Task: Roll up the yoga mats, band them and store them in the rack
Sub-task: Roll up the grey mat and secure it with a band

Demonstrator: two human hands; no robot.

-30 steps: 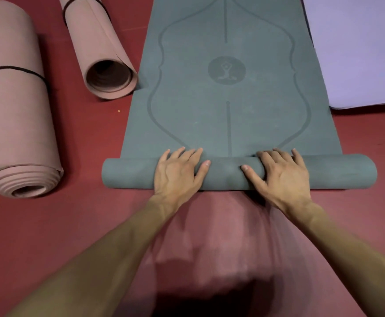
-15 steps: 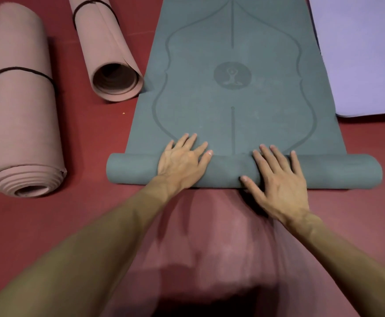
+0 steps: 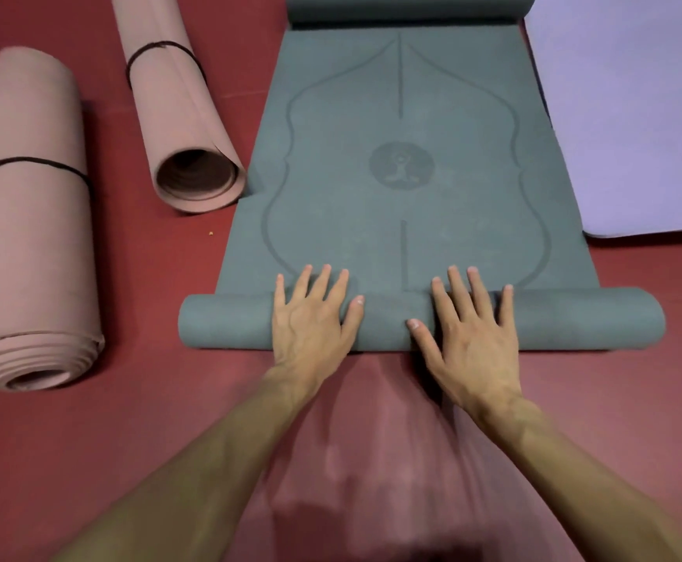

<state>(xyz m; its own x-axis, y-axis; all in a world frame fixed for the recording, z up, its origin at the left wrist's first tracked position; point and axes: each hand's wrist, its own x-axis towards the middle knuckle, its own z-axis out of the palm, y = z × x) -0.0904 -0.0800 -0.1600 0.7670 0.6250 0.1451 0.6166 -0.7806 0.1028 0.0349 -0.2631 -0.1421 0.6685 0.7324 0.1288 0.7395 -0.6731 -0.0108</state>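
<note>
two hands, the left hand (image 3: 310, 318) and right hand (image 3: 471, 330), lay spread flat on the green mat's (image 3: 404, 188) rolled near end on the red floor (image 3: 136, 399); soft and springy, it probably wanted even palm pressure near the middle.

Four yoga mats: two rolled pink foam ones at the left, the near pink roll (image 3: 31, 237) and the far pink roll (image 3: 177, 115); one grey-green rubber mat (image 3: 404, 204), partly rolled, in the middle; one flat lavender mat (image 3: 635, 115) far right. Two thin black cord bands, the near band (image 3: 31, 164) and the far band (image 3: 160, 48). Two bare hands, the left hand (image 3: 310, 322) and the right hand (image 3: 469, 338).
</note>
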